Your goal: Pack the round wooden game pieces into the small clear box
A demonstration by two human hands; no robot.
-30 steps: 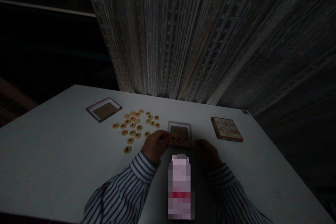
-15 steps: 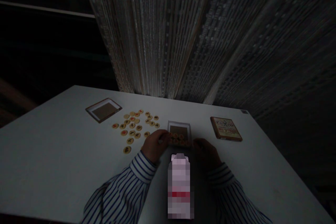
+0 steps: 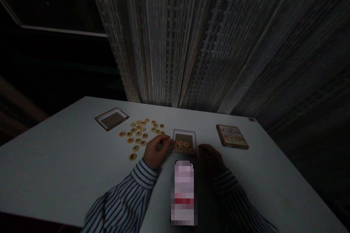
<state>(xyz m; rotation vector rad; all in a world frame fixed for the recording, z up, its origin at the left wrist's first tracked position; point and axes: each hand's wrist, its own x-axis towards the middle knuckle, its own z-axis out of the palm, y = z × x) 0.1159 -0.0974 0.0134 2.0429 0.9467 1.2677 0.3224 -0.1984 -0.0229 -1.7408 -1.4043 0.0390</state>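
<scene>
In the head view, the left hand has just drawn back, now just left of the tray, leaving the red-marked discs along the tray's near side less covered. Its fingers curl; I cannot tell whether they pinch anything, nor with the right hand, right of the tray. Loose discs lie left of the tray.

The desk top looks smooth and matt, like laminate. The loose discs appear to be smooth wood. The middle box has a pale, faintly shiny rim, perhaps plastic. The right-hand box seems faced with printed paper. The sleeves are soft matt cloth; the curtain is rough, stringy textile with tiny glints.
</scene>
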